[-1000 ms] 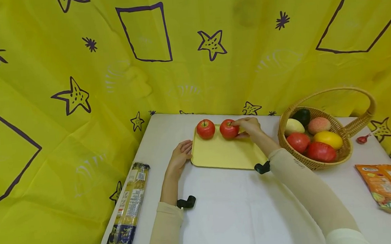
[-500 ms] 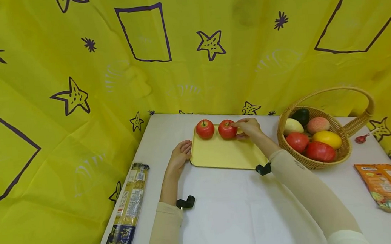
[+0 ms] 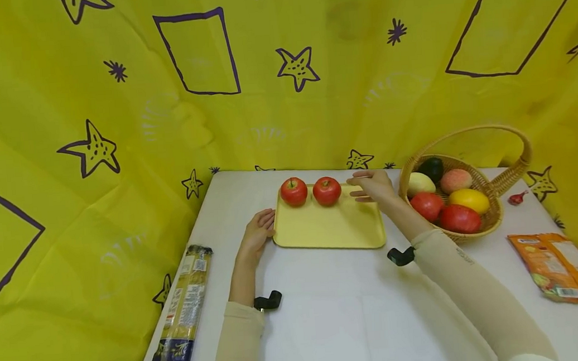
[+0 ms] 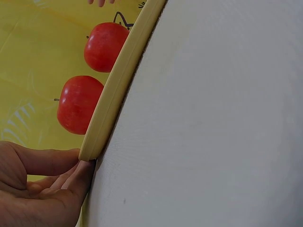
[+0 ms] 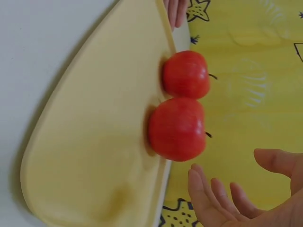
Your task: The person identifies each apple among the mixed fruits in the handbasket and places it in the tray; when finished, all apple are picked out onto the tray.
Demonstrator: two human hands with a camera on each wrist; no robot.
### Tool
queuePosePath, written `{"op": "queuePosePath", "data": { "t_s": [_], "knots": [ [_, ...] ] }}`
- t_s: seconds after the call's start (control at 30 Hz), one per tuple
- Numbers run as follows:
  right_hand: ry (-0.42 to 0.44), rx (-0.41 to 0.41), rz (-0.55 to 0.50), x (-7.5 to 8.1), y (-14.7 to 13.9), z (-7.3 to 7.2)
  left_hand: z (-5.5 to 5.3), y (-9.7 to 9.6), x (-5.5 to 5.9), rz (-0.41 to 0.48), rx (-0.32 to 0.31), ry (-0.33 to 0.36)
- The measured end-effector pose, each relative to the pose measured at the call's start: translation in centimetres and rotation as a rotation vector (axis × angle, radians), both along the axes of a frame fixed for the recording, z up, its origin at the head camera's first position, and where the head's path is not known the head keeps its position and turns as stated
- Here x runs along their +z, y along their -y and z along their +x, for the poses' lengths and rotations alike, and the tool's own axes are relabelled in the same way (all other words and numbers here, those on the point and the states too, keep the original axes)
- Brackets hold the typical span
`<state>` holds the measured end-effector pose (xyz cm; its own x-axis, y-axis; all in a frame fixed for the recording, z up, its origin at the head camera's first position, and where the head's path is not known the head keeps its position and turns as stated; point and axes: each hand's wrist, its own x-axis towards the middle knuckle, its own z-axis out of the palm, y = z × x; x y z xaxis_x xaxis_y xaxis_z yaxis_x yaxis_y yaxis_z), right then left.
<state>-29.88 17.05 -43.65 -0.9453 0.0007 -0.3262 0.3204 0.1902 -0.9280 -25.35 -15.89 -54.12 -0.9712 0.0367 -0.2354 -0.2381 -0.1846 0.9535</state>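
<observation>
Two red apples, a left one (image 3: pixel 294 192) and a right one (image 3: pixel 327 191), stand side by side along the back of a yellow tray (image 3: pixel 327 228). At the tray's left edge is my left hand (image 3: pixel 259 236); in the left wrist view its thumb (image 4: pixel 52 161) and fingertips pinch the tray's corner. My right hand (image 3: pixel 374 187) hovers over the tray's back right corner, just right of the right apple, holding nothing. In the right wrist view its thumb and fingers (image 5: pixel 203 198) are spread apart, with a gap to the nearer apple (image 5: pixel 177 130).
A wicker basket (image 3: pixel 495 211) of several fruits stands right of the tray, its handle arching up. Behind it lies a small red bulb (image 3: pixel 517 198). An orange packet (image 3: pixel 559 268) is at far right, a long pasta pack (image 3: pixel 184 311) at left. A yellow curtain (image 3: pixel 264 120) hangs behind.
My right hand has let go of the right apple and drawn back to the right with fingers apart. The left hand stays at the tray edge. The head view has shifted slightly.
</observation>
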Motion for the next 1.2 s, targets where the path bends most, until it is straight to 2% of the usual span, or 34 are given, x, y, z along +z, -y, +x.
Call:
{"op": "queuePosePath", "data": {
  "t_s": [0.17,0.33,0.5,0.83,1.03,1.2],
  "knots": [
    [-0.026,0.024,-0.018,1.9,-1.2,1.0,0.0,0.0,0.2,-0.002,0.0,0.008],
    [-0.062,0.04,0.013,3.2,-2.8,1.8,0.0,0.0,0.2,0.006,-0.002,0.0],
    [-0.044,0.045,0.044,4.1,-4.4,2.5,0.0,0.1,0.1,0.007,-0.009,-0.01],
    [-0.001,0.125,0.023,5.0,-8.9,3.8,0.1,-0.1,0.0,0.007,-0.007,-0.001],
    [0.021,0.191,0.082,5.3,-11.6,4.5,0.2,-0.1,0.1,0.01,-0.004,0.004],
    [0.039,0.191,0.116,5.5,-14.2,4.9,0.3,-0.2,0.3,0.014,-0.009,0.007]
  ]
}}
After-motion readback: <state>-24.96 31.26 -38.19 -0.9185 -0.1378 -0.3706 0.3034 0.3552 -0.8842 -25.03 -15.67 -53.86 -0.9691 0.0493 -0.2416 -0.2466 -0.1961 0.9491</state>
